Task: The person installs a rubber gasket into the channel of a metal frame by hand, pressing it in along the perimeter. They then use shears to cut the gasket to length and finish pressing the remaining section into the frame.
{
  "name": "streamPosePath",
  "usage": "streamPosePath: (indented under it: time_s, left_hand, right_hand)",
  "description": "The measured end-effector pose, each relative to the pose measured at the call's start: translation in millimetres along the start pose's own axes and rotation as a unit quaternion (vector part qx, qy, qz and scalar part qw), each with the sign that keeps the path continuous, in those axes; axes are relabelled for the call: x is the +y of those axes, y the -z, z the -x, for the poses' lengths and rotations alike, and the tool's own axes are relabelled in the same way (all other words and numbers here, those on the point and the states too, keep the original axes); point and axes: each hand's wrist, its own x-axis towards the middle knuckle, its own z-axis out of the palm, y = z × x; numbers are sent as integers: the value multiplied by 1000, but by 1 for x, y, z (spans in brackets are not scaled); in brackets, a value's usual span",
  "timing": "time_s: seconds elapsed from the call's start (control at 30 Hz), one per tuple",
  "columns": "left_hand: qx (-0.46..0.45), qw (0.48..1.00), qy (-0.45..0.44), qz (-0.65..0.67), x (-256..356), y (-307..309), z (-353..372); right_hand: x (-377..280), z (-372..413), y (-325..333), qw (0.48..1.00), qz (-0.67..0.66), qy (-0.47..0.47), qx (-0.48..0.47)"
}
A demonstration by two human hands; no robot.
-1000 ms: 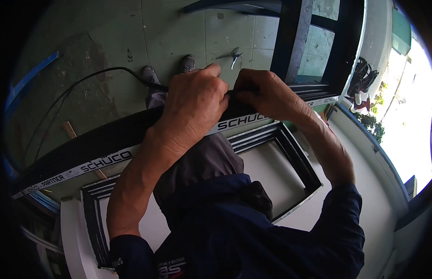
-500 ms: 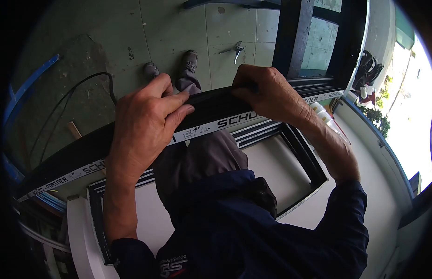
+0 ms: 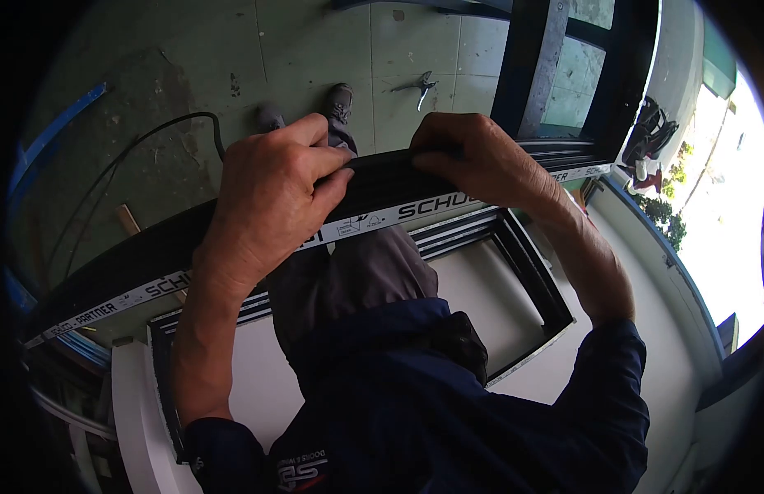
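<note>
Along a black profile (image 3: 382, 183)
Left hand (image 3: 275, 185) at ten o'clock, right hand (image 3: 477, 156) at one; whether clamped, cannot tell.

The floor (image 3: 316, 49) is dimly lit, the ground outside (image 3: 732, 239) is washed out by daylight, and the long bar (image 3: 382, 183) is bowed by lens distortion.

Blk bar (image 3: 382, 183) — smooth w/ matt finish; trousers (image 3: 382, 267) — matt cloth
</note>
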Motion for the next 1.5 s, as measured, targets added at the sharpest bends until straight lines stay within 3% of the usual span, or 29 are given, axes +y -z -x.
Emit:
streamPosePath:
  time_s: [0.13, 0.23, 0.33, 0.53, 0.63, 0.73, 0.83, 1.03, 1.23, 1.5]
  left_hand:
    - [-8, 1000, -3, -5, 0, -2, 0]
    - [-14, 1000, -5, -18, 0, -2, -1]
    - [-12, 1000, -10, -8, -2, -2, -1]
    - [-15, 999, -16, -25, -5, -3, 0]
    - [-11, 999, -22, -29, -6, -5, 0]
    - [-9, 999, -22, -24, -7, -5, 0]
    - [-10, 1000, -18, -20, -7, -5, 0]
    - [-7, 999, -17, -33, -6, -7, 1]
    - [1, 1000, -22, -22, -7, -6, 1]
    - [-5, 1000, -17, -26, -7, -9, 1]
  right_hand:
    - [-4, 0, -8, 999, 42, -5, 20]
    - [-13, 0, -5, 996, 49, -74, -13]
    - [-11, -1, -2, 998, -26, -46, -25]
    - [-21, -8, 3, 995, -5, -70, -65]
    - [-18, -3, -10, 998, 57, -19, 8]
    - [-18, 1, -15, 999, 31, -17, 40]
    - [-26, -5, -9, 995, -37, -89, -21]
    - [-26, -7, -13, 998, 54, -36, 1]
    - [-29, -8, -15, 999, -37, -29, 1]
    - [-36, -5, -26, 998, 38, -37, 30]
